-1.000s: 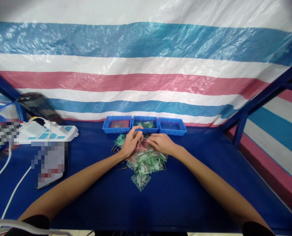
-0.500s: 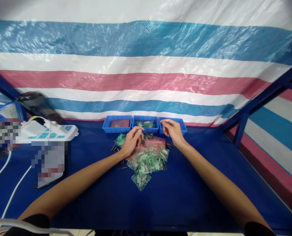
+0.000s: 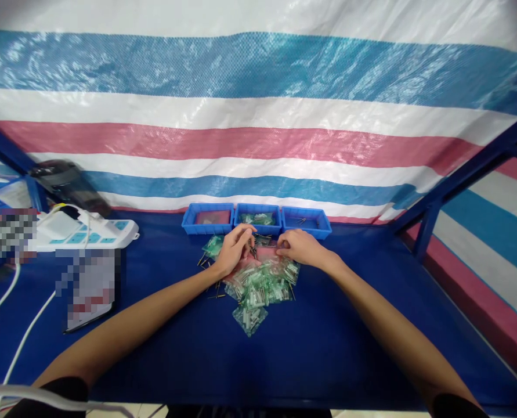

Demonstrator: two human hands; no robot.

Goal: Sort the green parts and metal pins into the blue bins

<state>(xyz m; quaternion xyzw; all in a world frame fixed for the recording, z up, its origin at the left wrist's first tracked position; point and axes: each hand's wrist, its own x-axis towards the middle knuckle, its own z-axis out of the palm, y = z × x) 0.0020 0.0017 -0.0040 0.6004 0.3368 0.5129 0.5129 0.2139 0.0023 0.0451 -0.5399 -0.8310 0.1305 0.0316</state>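
My left hand [image 3: 232, 251] is closed at the left of the pile, its fingers curled round a small bunch of thin dark metal pins [image 3: 253, 251]. My right hand [image 3: 302, 247] comes down over the pile's right side with fingertips pinched together. Whatever lies between those fingertips is too small to tell. Below both hands spread pink plastic bags [image 3: 269, 253] and a heap of clear greenish bags [image 3: 258, 288] with small metal and white pieces inside. Loose thin pins [image 3: 217, 296] lie round the edges of the heap.
Three blue trays stand in a row behind the pile: the left tray [image 3: 185, 223] holds a pink bag, the middle tray [image 3: 258, 229] green bags, the right tray [image 3: 323, 227] a few thin pins. At left are a power strip [image 3: 125, 232], a dark bottle [image 3: 71, 186] and white cables [image 3: 27, 339].
My right hand has moved from above the right tray down and toward me to the pile, uncovering the pins in that tray. My left hand has stayed in place.
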